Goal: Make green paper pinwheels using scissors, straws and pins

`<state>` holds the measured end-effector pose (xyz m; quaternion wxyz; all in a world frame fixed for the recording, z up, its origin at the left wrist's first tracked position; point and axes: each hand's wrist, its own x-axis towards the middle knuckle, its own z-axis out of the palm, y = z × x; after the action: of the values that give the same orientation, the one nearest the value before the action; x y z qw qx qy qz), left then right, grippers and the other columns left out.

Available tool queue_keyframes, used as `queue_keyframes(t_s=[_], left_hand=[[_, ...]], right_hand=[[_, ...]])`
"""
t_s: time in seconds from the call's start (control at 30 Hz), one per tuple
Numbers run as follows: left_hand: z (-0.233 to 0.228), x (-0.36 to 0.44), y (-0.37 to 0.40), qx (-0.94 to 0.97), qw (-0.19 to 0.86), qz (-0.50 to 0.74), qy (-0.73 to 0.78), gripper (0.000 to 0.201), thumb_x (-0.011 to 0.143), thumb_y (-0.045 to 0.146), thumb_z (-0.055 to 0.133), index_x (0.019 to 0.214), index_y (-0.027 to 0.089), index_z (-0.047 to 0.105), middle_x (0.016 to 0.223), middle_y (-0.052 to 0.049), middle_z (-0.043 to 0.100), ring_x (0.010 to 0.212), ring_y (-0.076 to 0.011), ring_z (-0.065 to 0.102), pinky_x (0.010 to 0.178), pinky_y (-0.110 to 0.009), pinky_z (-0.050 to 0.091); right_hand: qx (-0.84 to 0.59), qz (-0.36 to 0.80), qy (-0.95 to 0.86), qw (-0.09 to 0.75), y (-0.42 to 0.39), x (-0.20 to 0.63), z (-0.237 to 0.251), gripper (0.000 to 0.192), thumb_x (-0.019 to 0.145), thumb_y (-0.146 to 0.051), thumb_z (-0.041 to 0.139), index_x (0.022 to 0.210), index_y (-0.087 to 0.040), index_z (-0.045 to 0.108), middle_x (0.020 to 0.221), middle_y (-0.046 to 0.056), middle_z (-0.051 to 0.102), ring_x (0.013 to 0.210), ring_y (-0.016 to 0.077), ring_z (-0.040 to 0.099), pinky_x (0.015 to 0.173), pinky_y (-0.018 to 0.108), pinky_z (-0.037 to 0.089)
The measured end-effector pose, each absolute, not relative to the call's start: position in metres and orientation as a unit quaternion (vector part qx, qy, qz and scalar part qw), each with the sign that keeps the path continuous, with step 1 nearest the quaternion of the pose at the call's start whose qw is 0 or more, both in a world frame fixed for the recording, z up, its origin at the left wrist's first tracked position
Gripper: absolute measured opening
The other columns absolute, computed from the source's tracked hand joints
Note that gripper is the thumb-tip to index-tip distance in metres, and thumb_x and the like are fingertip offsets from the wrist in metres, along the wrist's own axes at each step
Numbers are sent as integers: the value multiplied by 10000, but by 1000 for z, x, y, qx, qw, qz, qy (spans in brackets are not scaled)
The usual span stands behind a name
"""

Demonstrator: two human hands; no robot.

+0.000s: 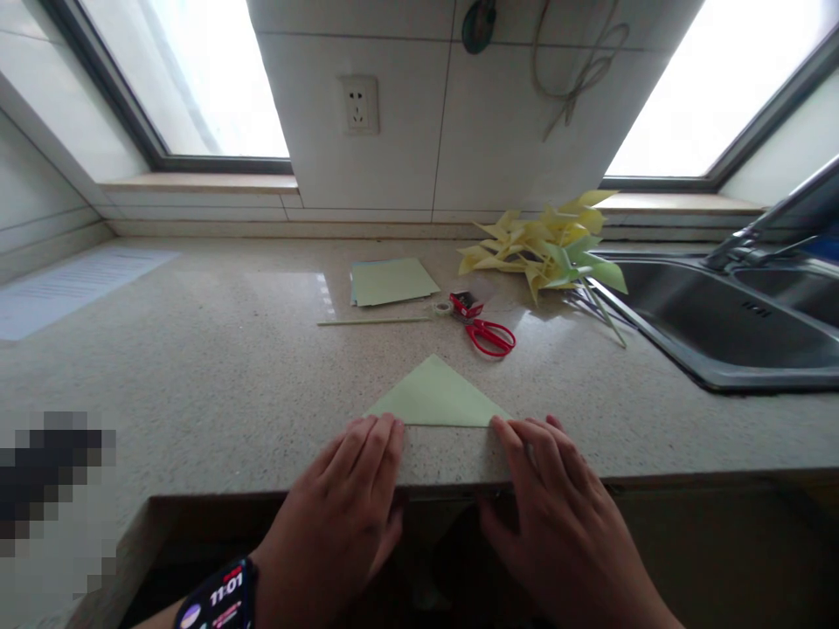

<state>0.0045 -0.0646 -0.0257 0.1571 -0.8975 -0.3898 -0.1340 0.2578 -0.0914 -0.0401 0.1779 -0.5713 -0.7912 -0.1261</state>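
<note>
A pale green sheet of paper [436, 393], folded into a triangle, lies flat on the counter with its point facing the wall and its long folded edge towards me. My left hand [344, 498] rests its fingertips on the paper's left corner, fingers stretched out and side by side. On the right corner lie the fingertips of my right hand [557, 498], also stretched out, with the thumb apart below the counter edge. Both corners are partly hidden under the fingers. A smartwatch [219, 598] is on my left wrist.
Beyond the triangle are a stack of paper squares [393, 281], a thin stick [373, 321], a tape roll [442, 308], a small red box [466, 303] and red-handled scissors [491, 337]. Paper pinwheels [544, 249] lie beside the sink [714, 306]. A printed sheet [79, 284] is at left.
</note>
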Motion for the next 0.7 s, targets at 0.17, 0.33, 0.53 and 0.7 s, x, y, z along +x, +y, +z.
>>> queue_keyframes(t_s=[0.17, 0.33, 0.53, 0.7], left_hand=[[-35, 8, -66, -895, 164, -121, -398, 527, 901, 176, 523, 1396, -4, 501, 1345, -217, 595, 1231, -341, 562, 1038, -463, 509], [-40, 10, -67, -895, 184, -111, -392, 524, 861, 58, 456, 1378, -22, 488, 1320, -226, 593, 1212, -353, 564, 1033, -483, 504], [-39, 9, -67, -898, 194, -112, -379, 536, 818, 11, 398, 1343, -23, 500, 1302, -217, 629, 1193, -337, 595, 1010, -463, 526], [-36, 12, -65, -903, 189, -102, -372, 524, 804, -4, 402, 1311, -35, 531, 1257, -221, 662, 1146, -321, 632, 1021, -465, 528]], right_hand=[[-540, -128, -806, 204, -91, 242, -32, 659, 842, -328, 616, 1440, -104, 457, 1401, 169, 534, 1331, 366, 448, 1100, 575, 455], [-474, -59, -841, 253, -86, 205, -27, 644, 839, -394, 595, 1394, -76, 517, 1359, 167, 591, 1301, 325, 488, 1088, 511, 486], [-460, -22, -849, 259, -79, 192, -32, 656, 859, -417, 576, 1408, -64, 515, 1393, 170, 590, 1320, 317, 492, 1095, 491, 486], [-450, -5, -859, 245, -77, 193, -31, 675, 839, -399, 580, 1422, -65, 511, 1425, 169, 562, 1353, 325, 459, 1157, 495, 424]])
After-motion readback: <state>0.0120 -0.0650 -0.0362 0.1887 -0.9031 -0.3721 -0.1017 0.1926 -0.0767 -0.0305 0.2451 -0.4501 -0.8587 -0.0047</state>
